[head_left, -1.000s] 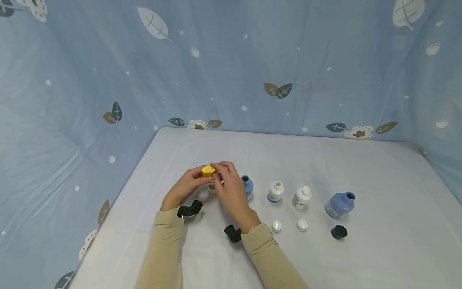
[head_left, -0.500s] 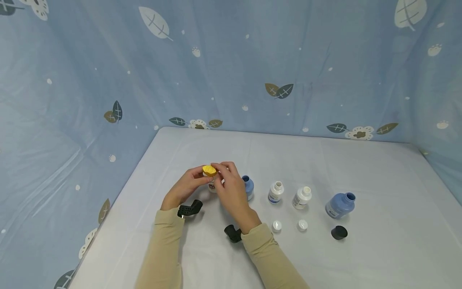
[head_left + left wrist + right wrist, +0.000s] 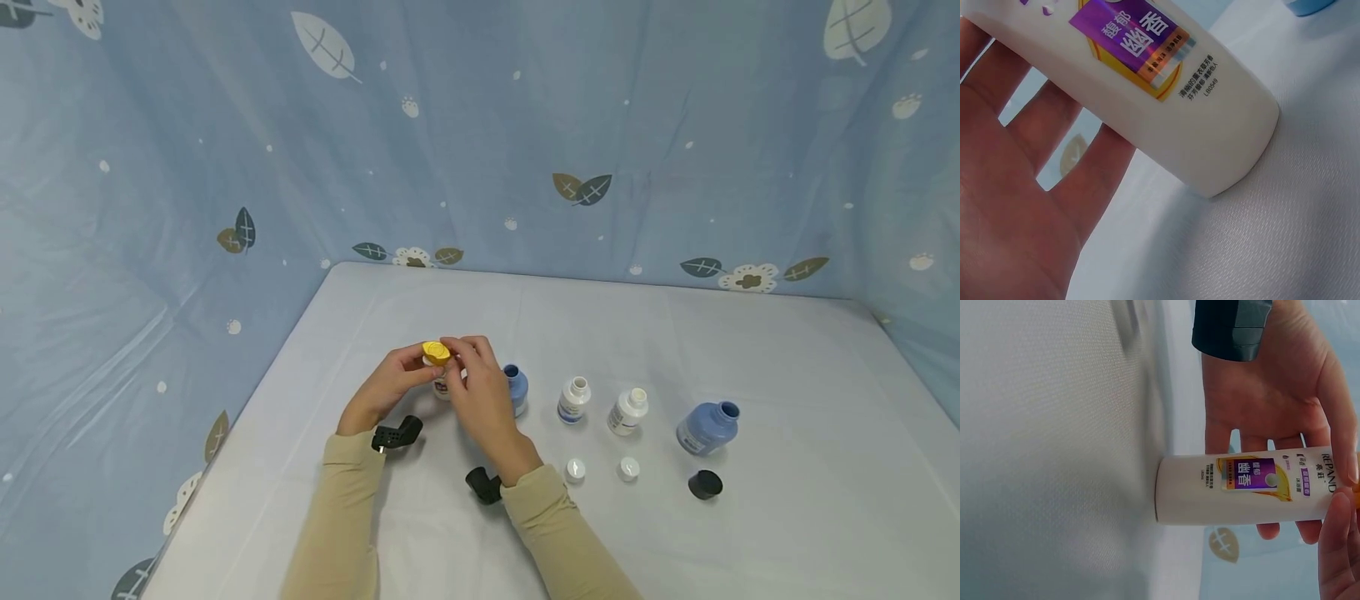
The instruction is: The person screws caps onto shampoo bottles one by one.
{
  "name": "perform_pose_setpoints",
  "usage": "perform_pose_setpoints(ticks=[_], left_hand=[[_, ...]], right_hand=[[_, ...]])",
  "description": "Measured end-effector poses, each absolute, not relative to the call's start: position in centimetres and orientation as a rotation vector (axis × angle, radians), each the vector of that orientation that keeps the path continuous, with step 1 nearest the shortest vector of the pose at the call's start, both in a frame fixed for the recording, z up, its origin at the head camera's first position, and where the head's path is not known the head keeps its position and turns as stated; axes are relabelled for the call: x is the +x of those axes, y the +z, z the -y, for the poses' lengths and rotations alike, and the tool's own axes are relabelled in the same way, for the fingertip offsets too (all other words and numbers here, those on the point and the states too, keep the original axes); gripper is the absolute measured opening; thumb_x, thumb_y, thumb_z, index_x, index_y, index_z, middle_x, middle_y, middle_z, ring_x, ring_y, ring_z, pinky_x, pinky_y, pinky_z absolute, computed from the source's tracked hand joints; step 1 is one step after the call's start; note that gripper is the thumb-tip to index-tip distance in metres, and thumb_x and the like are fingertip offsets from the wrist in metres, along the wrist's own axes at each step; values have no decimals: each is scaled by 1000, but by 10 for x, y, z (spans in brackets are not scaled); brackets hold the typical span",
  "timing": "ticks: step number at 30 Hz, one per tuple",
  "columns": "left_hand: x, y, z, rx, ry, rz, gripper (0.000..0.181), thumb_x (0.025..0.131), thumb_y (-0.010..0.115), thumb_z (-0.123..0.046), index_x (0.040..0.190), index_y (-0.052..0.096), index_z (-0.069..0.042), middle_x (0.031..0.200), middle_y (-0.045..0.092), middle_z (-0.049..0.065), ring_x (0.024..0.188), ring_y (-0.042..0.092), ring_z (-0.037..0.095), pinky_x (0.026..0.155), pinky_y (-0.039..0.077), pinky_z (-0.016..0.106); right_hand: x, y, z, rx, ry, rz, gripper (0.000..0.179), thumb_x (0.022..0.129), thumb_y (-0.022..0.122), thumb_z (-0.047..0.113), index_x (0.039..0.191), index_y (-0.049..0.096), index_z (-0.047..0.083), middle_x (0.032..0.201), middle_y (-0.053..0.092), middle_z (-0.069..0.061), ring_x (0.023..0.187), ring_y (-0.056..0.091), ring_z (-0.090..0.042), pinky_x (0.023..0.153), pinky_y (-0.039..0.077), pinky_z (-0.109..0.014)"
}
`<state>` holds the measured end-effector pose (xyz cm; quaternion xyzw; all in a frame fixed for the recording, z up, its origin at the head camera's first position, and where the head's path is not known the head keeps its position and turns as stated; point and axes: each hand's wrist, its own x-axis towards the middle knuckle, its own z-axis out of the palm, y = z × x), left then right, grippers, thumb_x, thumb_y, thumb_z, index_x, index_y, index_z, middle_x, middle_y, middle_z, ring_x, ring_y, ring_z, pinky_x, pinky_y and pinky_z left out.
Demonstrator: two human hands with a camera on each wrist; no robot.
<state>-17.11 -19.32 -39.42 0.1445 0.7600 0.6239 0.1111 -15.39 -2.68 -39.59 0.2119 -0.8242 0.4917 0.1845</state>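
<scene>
Blue cloth (image 3: 465, 125) printed with leaves hangs behind and beside a white-covered table (image 3: 810, 375). Towards the left part of the table, the left hand (image 3: 386, 387) is curled partway round the upper body of a tall white bottle (image 3: 1244, 503), thumb in front and fingers behind, while the right hand (image 3: 483, 400) has its fingertips bent in a pinch on the yellow cap (image 3: 436, 352) at the top. That bottle is upright, base down at the table, with a purple label (image 3: 1250, 475) on its front; its opaque wall hides what it holds. Farthest right stands a blue bottle (image 3: 707, 427), uncapped, its mouth a dark hollow; a second blue bottle (image 3: 517, 390), partly hidden by the right hand, is uncapped too. Between them stand two uncapped containers, a small white bottle (image 3: 573, 403) and a pale-mouthed white bottle (image 3: 627, 412); whether either holds anything, I cannot tell. Nearer the person lie a black cap (image 3: 705, 484), just beside the farthest-right bottle, then a white cap (image 3: 575, 471) and another white cap (image 3: 628, 469), each near one of the small bottles
</scene>
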Motion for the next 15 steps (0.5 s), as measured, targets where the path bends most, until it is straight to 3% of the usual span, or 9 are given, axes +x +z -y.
perform_pose_setpoints(ticks=[6,15], left_hand=[[-172,-398,195,424,1833,-2248,36,86,60,-12,119,53,-2,110,55,9,96,49,21,86,38,37],[-173,-397,194,428,1845,-2242,35,85,56,-3,120,52,-2,106,56,9,91,48,23,81,40,35]], right_hand=[[-154,-398,28,590,1402,2342,27,90,50,15,117,56,14,105,48,2,79,52,-6,62,45,-18],[-154,-397,28,626,1367,2298,31,88,51,10,119,55,13,102,50,0,75,51,-6,62,44,-17]])
